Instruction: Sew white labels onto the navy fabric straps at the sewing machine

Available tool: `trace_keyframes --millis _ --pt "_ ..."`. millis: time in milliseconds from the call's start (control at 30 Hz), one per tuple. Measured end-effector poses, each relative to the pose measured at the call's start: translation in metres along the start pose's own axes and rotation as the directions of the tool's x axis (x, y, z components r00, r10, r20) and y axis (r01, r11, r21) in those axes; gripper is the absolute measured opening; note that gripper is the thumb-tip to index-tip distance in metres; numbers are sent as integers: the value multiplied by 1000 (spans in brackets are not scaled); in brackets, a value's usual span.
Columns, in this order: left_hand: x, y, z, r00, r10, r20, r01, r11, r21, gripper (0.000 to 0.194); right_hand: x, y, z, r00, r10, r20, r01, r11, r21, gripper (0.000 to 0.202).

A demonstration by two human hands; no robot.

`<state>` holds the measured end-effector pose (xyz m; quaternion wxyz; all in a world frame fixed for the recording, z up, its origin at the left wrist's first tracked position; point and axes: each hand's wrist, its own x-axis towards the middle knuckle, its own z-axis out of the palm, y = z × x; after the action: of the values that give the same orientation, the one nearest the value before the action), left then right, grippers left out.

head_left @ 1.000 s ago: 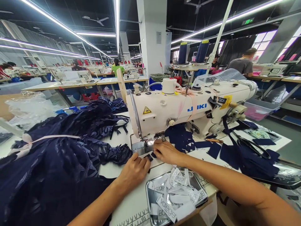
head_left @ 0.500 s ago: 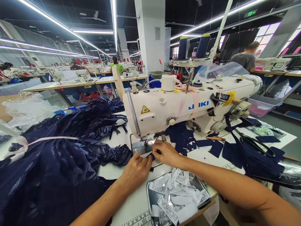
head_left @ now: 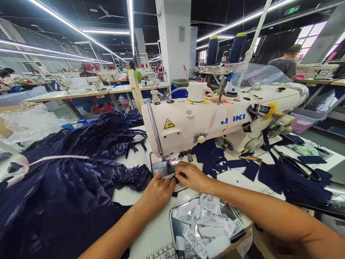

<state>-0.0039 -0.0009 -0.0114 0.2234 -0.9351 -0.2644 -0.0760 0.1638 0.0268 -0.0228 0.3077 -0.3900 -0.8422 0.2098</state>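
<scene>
White labels (head_left: 195,242) reading "valege" lie heaped in a metal tray (head_left: 175,225). Beyond it, the left hand (head_left: 159,187) and right hand (head_left: 192,176), fingertips drawn together, pinch a dark strip (head_left: 174,180) between them, just in front of the presser foot (head_left: 169,167). The machine (head_left: 179,111) reads "JUKI", a pink band (head_left: 231,114) partly hiding the U; its black tag (head_left: 262,109) shows "valege" upside down.

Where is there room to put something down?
Bare tabletop shows between the left arm and tray, plus a small patch between the right arm and scraps. It's crowded left, with cloth, and under the machine.
</scene>
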Motion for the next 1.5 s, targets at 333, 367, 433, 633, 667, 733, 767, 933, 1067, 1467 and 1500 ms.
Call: trace_keyframes --millis 333,367,433,633,667,733,767,933,1067,1467,1500 --pt "0 -1 1 1000 -4 -6 4 1000 -19 21 -7 4 -10 989 -83 120 85 996 -10 16" --pt "1 -1 1 1000 -2 -3 2 1000 -28 21 -8 1 -11 986 -96 138 106 992 -68 16" --pt "1 -1 2 1000 2 -3 -2 999 -45 21 -11 -6 -12 977 -112 179 148 968 -202 16" --pt "-12 -6 -11 994 -106 -35 98 981 -169 21 -15 -19 -17 932 -171 319 323 790 -521 15" --pt "-15 -7 -14 991 -126 -33 117 971 -210 21 -14 -18 -18 914 -201 352 372 762 -531 15" --pt "-20 -10 -18 989 -142 -31 128 951 -282 29 -10 -13 -22 869 -268 415 469 713 -521 16" --pt "-22 -11 -18 990 -140 -24 126 943 -308 34 -9 -10 -23 851 -291 438 502 696 -513 16" --pt "-23 -17 -13 988 -118 101 144 934 -327 40 -8 -7 -22 851 -280 445 504 677 -537 22" --pt "-23 -22 -9 986 -98 137 135 945 -297 43 -12 -9 -19 864 -258 433 480 683 -551 23" --pt "-27 -26 -1 981 -136 136 174 930 -324 37 -11 -8 -16 858 -273 434 492 677 -547 23" --pt "-27 -26 0 982 -136 131 172 930 -325 37 -11 -10 -16 858 -269 437 492 671 -554 23"
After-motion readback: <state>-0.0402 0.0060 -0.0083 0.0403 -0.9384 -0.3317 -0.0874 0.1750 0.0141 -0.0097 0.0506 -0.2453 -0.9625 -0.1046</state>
